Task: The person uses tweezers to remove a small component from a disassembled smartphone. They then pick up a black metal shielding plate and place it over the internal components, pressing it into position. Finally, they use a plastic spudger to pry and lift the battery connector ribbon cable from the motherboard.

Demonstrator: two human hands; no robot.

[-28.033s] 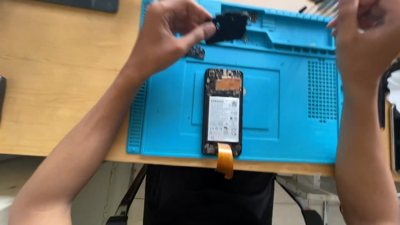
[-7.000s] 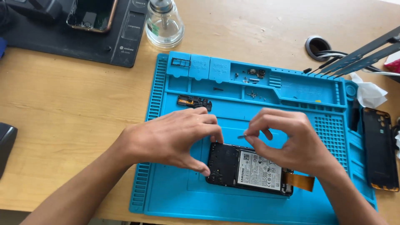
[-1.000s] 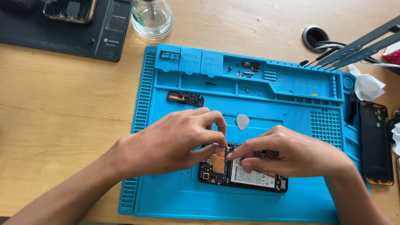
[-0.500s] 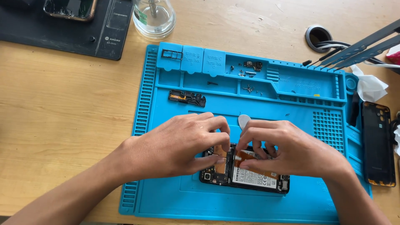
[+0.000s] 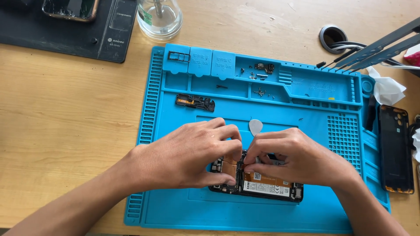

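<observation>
An opened phone (image 5: 267, 189) with its back removed lies sideways on the blue repair mat (image 5: 175, 209), battery and orange flex cable showing. My left hand (image 5: 192, 153) rests on the phone's left end, thumb and fingers pinched at the orange flex cable (image 5: 228, 168). My right hand (image 5: 297, 157) meets it from the right, fingertips pressing on the same spot near the middle of the phone. Both hands cover most of the phone's upper edge. A white pick (image 5: 255, 126) lies on the mat just beyond my fingers.
A small black phone part (image 5: 195, 102) lies on the mat at upper left. Tiny screws and parts (image 5: 260, 78) sit in the mat's trays. The phone's black back cover (image 5: 396, 148) is at the right edge, a glass bottle (image 5: 159, 17) and a black pad (image 5: 61, 30) at the back.
My hands have drawn together over the phone's middle; fingertips now pinch at the orange flex cable. The phone stays in place.
</observation>
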